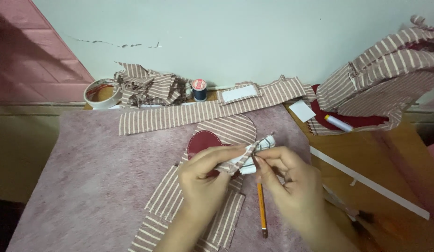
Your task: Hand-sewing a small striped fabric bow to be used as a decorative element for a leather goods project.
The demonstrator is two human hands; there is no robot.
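Hands meet over the pink felt mat [86, 177]; left hand [205, 179] and right hand [287, 184] both pinch a small folded striped fabric piece [252, 154] between closed fingertips, above an orange pencil [261, 207]; striped strips [179, 116] lie behind.

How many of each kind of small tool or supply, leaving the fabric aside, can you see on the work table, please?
Pencil, below the right hand: 1
Thread spool, dark blue: 1
Tape roll: 1
Marker or glue stick, white with a yellow cap: 1
Long white strip: 1
Total: 5
Both the right and the left hand pinch a small striped fabric piece.
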